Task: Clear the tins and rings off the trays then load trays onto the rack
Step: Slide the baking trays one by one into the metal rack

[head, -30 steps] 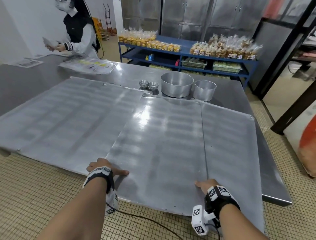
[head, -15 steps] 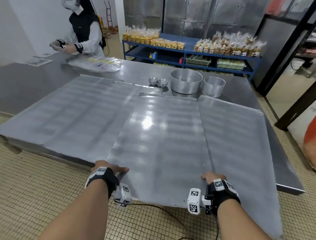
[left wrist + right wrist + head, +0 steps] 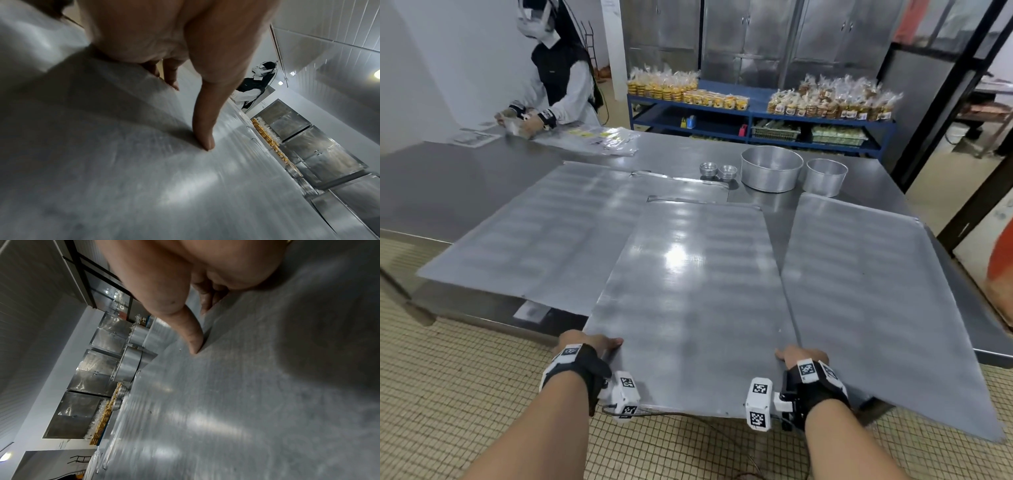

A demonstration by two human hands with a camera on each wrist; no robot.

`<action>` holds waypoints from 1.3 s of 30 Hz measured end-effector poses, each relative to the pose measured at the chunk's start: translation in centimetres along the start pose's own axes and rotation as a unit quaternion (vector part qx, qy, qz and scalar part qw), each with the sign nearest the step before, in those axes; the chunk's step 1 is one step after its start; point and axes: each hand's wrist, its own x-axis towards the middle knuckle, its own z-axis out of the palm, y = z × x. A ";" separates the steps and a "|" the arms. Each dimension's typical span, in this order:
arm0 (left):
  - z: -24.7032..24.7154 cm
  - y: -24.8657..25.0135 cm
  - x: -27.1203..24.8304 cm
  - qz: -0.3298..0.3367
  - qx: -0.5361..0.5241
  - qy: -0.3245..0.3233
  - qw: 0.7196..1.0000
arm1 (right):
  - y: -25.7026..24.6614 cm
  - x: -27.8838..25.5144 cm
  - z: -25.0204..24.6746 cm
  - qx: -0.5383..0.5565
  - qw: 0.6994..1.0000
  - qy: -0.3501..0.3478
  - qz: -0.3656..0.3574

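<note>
Head view, middle tray (image 3: 688,291) now drawn farther off table (image 3: 465,192), both hands' grip clamping its edge

The middle tray (image 3: 688,291), a flat bare steel sheet, fills the centre of the frame, overhanging the table's near edge. Two more trays (image 3: 544,236) (image 3: 876,298) flank it. At upper centre stand two round tins (image 3: 771,168) (image 3: 826,177) and what look like small stacked rings (image 3: 718,170).
</note>
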 end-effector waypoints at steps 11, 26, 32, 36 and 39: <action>-3.7 -1.4 10.5 -0.028 -0.014 0.058 0.998 | -2.8 -2.7 7.7 0.005 1.000 0.017 0.008; -7.1 6.6 16.4 -0.011 0.064 0.089 0.994 | -9.8 1.9 15.0 -0.008 1.000 0.010 -0.012; -7.2 9.0 19.2 -0.008 0.069 0.096 0.993 | -11.9 4.2 17.6 -0.006 1.000 0.023 -0.004; -7.1 10.4 20.7 -0.001 0.095 0.097 0.991 | -12.9 5.3 19.1 -0.007 1.000 0.028 0.008; -7.2 10.8 21.2 -0.002 0.118 0.106 0.987 | -13.0 5.8 20.2 -0.017 0.999 0.029 0.032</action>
